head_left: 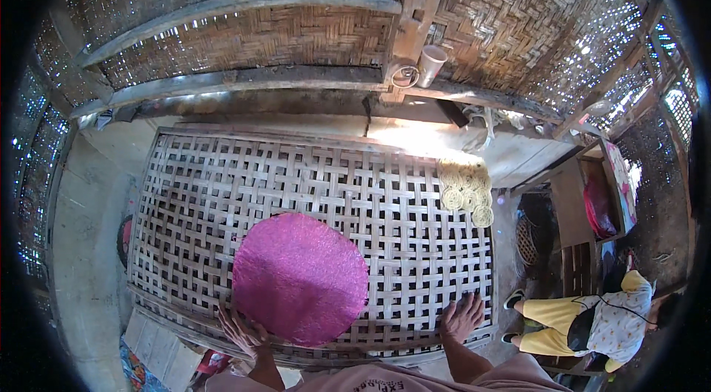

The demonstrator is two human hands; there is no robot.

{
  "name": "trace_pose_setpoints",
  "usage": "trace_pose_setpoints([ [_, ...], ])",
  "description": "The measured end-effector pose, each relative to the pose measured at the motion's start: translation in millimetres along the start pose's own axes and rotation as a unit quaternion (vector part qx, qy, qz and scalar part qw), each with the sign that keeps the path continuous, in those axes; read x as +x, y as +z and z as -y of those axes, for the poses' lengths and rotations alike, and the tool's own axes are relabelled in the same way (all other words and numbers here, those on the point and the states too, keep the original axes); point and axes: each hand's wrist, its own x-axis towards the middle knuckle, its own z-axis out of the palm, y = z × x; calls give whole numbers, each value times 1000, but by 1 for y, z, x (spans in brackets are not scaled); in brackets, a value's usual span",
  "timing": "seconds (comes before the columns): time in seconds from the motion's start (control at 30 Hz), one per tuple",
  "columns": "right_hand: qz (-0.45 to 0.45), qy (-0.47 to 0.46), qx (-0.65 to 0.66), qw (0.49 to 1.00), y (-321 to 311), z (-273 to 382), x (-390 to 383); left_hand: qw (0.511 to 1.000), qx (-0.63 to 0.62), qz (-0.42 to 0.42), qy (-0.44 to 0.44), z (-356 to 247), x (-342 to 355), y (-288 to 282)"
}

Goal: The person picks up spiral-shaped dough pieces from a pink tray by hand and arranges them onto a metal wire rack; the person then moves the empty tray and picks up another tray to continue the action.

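Observation:
A large round magenta sheet (300,281) with a glossy, rough surface lies flat on a woven bamboo lattice rack (411,244). My left hand (244,333) rests on the rack's near edge, at the sheet's lower left rim, with its fingers apart; whether the fingertips touch the sheet is hard to tell. Farther right, my right hand (463,318) lies on the lattice near its front right corner, fingers spread and nothing in them. Several pale yellow coiled rounds (466,188) sit together at the rack's far right corner.
Behind the rack stands a woven bamboo wall (296,36) with wooden beams, where a plastic cup (432,64) is lodged beside a post. To the right, a person (607,321) in yellow trousers is near a wooden cabinet (574,203) holding something pink.

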Motion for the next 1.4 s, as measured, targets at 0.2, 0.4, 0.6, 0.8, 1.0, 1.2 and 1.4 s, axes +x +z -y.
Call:
trace_pose_setpoints([
  [0.2,38,15,-17,999,-3,10,5,1000,20,16,-12,-6,10,-1],
  [0.4,30,9,-16,999,-1,11,6,1000,11,23,-15,-3,11,4],
  [0.6,18,5,-15,1000,-3,6,-2,1000,3,17,-21,3,4,-3],
  [0.8,6,6,-13,1000,-11,-5,-18,1000,-12,1,-19,10,-9,-15],
  [1.0,-9,-7,-12,1000,-21,-16,-41,999,-29,13,-44,11,-23,-47],
  [1.2,-62,-5,-11,998,-4,-45,-67,997,-51,8,-63,24,-44,-64],
  [1.4,-62,15,4,998,-25,-46,-86,994,-78,-1,-78,30,-59,-76],
])
